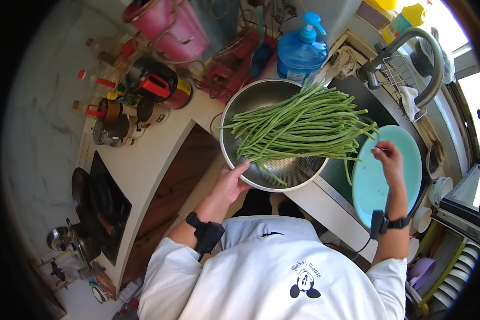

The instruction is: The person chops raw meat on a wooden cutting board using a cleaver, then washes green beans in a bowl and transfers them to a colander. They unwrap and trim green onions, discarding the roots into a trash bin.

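My left hand [233, 181] grips the near rim of a round perforated metal colander [290, 180], thumb on top. A big bundle of long green beans [304, 125] lies across the colander, most pointing right, their ends jutting past its rim. One bean droops over the right side. Above a pale teal oval basin [390, 197], my right hand [389, 157] is closed in a pinch close to the bean ends; whatever is between its fingertips is too small to make out. A few tiny specks dot the basin.
Behind the basin, a grey tap [437, 58] arches over the dark sink [352, 90]. A blue pump bottle [303, 50] stands beyond the colander. Bottles and a black kettle [157, 80] crowd the left counter, near a hob [112, 208]. Stacked bowls [458, 274] fill a rack at lower right.
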`<state>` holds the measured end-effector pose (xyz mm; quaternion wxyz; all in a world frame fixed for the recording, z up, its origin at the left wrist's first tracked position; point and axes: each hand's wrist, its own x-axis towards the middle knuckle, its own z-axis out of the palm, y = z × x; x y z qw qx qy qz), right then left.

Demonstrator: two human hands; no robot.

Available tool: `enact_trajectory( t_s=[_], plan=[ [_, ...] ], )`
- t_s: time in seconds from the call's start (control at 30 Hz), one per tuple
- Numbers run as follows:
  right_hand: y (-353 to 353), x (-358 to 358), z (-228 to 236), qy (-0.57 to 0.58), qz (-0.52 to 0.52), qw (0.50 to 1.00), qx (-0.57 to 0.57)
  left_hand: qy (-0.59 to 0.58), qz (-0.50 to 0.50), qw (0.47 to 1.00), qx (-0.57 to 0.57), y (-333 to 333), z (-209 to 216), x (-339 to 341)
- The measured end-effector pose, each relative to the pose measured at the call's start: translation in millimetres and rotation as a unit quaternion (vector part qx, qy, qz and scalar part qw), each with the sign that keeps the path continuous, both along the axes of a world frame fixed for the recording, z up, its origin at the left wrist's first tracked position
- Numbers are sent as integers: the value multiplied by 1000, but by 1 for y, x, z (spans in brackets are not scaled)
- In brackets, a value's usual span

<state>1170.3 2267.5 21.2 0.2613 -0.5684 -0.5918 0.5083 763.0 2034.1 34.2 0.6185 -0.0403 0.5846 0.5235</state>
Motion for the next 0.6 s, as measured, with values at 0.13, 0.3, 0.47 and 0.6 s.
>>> enact_trajectory(
  t_s=[0.13,0.3,0.47,0.6],
  plan=[
    [-46,-6,73,-21,-17,977,211,13,-26,999,29,3,7,-11],
    [-101,-91,126,-93,101,915,378,20,-38,998,46,5,-9,-23],
    [-126,-155,104,-114,250,892,358,11,-34,999,35,4,-19,-25],
    [-134,-184,78,-145,244,893,349,5,-28,999,40,-1,-33,-19]
  ],
)
